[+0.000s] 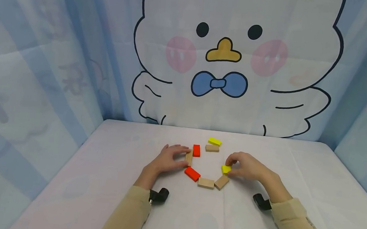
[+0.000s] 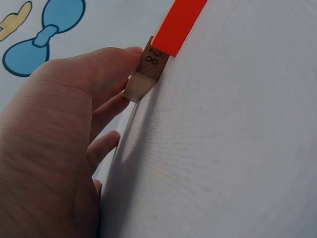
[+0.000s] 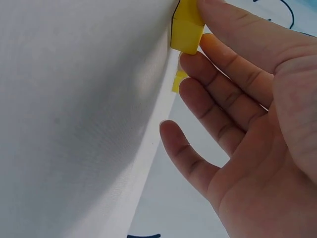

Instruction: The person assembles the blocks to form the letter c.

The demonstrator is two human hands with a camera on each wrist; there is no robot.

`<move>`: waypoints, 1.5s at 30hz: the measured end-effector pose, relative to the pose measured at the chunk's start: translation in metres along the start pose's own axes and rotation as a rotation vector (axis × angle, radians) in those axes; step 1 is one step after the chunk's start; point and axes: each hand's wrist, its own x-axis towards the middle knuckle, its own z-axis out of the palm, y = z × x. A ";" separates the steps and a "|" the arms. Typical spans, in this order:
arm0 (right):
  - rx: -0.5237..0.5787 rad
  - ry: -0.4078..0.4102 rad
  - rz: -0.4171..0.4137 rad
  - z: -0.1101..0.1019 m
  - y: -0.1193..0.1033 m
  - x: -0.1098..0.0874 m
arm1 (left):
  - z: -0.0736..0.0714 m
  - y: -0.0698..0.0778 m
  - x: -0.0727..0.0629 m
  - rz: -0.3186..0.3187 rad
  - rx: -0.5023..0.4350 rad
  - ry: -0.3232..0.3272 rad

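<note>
Wooden and coloured blocks form a partial ring on the table. My left hand (image 1: 169, 158) pinches a plain wooden block (image 1: 189, 158), marked 28 in the left wrist view, between thumb and fingers at the ring's left side. One red block (image 1: 196, 150) stands by its far end, another red block (image 1: 192, 174) by its near end. On the right side my right hand (image 1: 246, 165) pinches a yellow block (image 3: 188, 32) by its ends. Below that lie a slanted wooden block (image 1: 221, 182) and a wooden block (image 1: 206, 183) at the ring's front.
Toward the back lie a wooden block (image 1: 212, 148) and, behind it, another yellow block (image 1: 214, 141). A pale cloth covers the table (image 1: 101, 194). A curtain (image 1: 215, 109) printed with a cartoon bird hangs behind the table, with more curtain at both sides.
</note>
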 end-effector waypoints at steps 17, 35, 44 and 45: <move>0.002 -0.023 0.004 0.000 -0.002 0.001 | -0.002 0.005 -0.003 -0.005 -0.022 0.010; 0.016 -0.013 -0.016 -0.003 -0.002 -0.002 | -0.003 0.006 -0.002 0.002 -0.025 0.008; 0.011 -0.003 -0.011 -0.003 0.001 -0.001 | -0.003 0.004 -0.002 0.008 -0.029 0.008; 0.009 0.000 -0.005 -0.003 0.001 -0.001 | -0.003 0.004 -0.002 0.009 -0.028 0.007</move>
